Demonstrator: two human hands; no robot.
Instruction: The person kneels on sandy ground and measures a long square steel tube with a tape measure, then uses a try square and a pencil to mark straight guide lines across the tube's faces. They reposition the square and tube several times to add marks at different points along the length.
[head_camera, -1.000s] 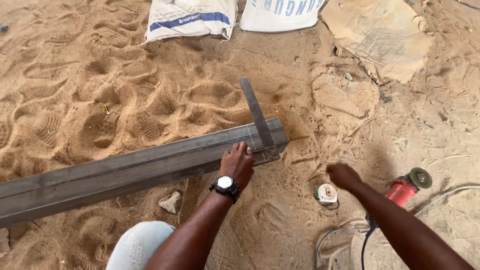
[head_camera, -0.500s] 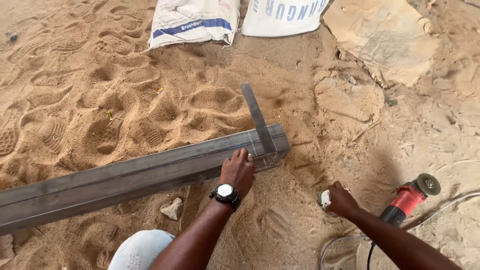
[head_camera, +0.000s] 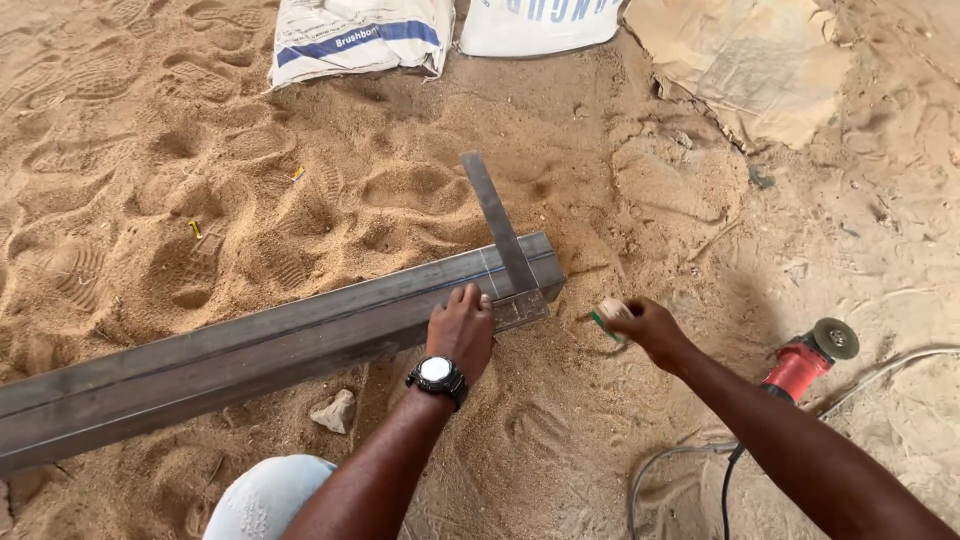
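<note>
lying across the sand (head_camera: 250, 200) from the lower left toward the middle is a long grey steel tube (head_camera: 250, 355), rectangular in section, with its near end just right of centre. resting across that end is a metal square (head_camera: 500, 235), its blade sticking up and away over the sand and its stock sitting against the tube's end. pressing down on the tube right beside the square is the left hand (head_camera: 462, 330), fingers spread flat and not gripping anything, a black wristwatch (head_camera: 437, 372) showing on the wrist. hovering just right of the tube's end is the right hand (head_camera: 640, 325), curled around a small round tape measure (head_camera: 605, 315) with a bit of green showing. lying on the sand further right is a red angle grinder (head_camera: 805, 360), its cable trailing toward the bottom edge. sitting at the top are two white sacks (head_camera: 360, 35) and a crumpled sheet of cardboard (head_camera: 750, 60). a small stone (head_camera: 335, 412) is resting below the tube, near a knee in pale denim (head_camera: 265, 495).
</note>
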